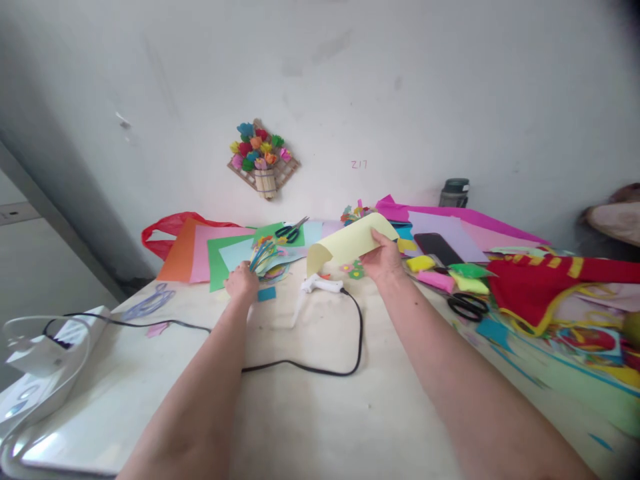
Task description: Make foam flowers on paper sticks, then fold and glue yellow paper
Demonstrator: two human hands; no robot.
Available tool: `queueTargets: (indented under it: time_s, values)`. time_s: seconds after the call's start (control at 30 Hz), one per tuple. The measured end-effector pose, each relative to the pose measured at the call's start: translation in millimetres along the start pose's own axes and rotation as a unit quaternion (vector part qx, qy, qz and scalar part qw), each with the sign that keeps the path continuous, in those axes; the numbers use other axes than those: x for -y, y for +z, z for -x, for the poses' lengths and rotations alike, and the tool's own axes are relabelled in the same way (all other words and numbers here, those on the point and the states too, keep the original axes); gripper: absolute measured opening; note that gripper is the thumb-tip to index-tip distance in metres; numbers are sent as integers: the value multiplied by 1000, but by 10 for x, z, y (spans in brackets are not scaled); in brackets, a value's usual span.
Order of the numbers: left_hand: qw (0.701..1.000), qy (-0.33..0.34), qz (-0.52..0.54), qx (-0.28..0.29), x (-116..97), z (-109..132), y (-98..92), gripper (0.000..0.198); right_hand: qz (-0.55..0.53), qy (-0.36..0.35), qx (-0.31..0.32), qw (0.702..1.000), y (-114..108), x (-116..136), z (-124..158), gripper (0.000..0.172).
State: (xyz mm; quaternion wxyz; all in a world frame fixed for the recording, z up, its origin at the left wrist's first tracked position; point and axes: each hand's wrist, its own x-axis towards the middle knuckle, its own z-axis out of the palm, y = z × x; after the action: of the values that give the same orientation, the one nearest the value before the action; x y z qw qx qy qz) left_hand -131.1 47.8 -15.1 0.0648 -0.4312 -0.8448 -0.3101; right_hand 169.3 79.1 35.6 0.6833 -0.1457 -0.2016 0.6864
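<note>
Pale table (305, 427), white wall (400, 80) behind. Hands apart: right hand (384, 260) pinches curled yellow sheet (350, 241), far centre; left hand (243, 283) seemingly closed on paper-flower bundle (265, 256), farther left. Advisable: light grip, sheet clear of glue gun (323, 285).

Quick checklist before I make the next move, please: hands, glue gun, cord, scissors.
1. Right hand holding the pale yellow sheet: ok.
2. Left hand firmly gripping the paper-strip bundle: cannot tell.
3. White glue gun out of both hands: ok.
4. Glue gun cool: cannot tell.
5. Black cord clear of the left forearm's line: not ok, it passes behind it in view.
6. Far scissors out of both hands: ok.
</note>
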Motion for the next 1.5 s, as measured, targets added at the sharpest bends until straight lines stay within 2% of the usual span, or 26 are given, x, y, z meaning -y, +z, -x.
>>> queueTargets:
  time_s: [0.17, 0.3, 0.4, 0.43, 0.5, 0.53, 0.6, 0.7, 0.77, 0.93, 1.03, 1.17, 1.27, 1.33, 1.4, 1.43, 1.5]
  values:
    - [995, 3, -83, 52, 20, 33, -77, 44, -6, -8, 28, 1000, 32, 4, 24, 21]
    - [996, 29, -81, 13, -58, 85, -194, 52, -11, -12, 34, 999, 57, 3, 43, 22]
    - [984, 157, -78, 4, -124, 183, -193, 48, -16, -17, 37, 999, 75, 9, 59, 23]
    - [972, 221, -82, 22, -136, 230, -166, 46, -18, -18, 40, 999, 79, 12, 66, 24]
    - [931, 340, -98, 92, -136, 336, -90, 42, -19, -18, 44, 999, 85, 22, 82, 24]
    - [910, 379, -107, 127, -127, 386, -49, 42, -18, -17, 43, 999, 85, 30, 92, 23]
    - [895, 395, -116, 170, -95, 456, 18, 44, -13, -13, 38, 999, 81, 49, 110, 21]
    - [892, 381, -133, 204, -49, 440, 61, 47, 0, -16, 34, 999, 64, 84, 127, 20]
    - [891, 380, -147, 203, -30, 358, 72, 47, 3, -22, 30, 999, 46, 104, 129, 20]
    - [890, 409, -156, 125, -1, 127, 138, 44, 3, -13, 13, 1000, -17, 109, 116, 19]
    - [900, 396, -165, 77, 8, 78, 179, 40, 4, -10, 6, 1000, -60, 95, 100, 15]
    - [907, 391, -153, 30, -85, 151, 137, 34, 3, -6, 11, 1000, -73, 85, 89, 14]
    - [929, 356, -101, 6, -264, 269, 21, 37, 1, -1, 19, 1000, -46, 80, 98, 17]
    - [953, 293, -68, 49, -396, 343, -70, 41, 4, -2, 31, 999, -23, 74, 113, 19]
    - [970, 205, -38, 128, -494, 398, -140, 46, 12, -6, 44, 999, -2, 67, 134, 20]
    - [970, 165, -13, 180, -525, 420, -158, 54, 14, -7, 49, 999, 7, 65, 146, 20]
    - [956, 127, 38, 261, -560, 466, -154, 66, 15, -4, 53, 998, 20, 64, 171, 19]
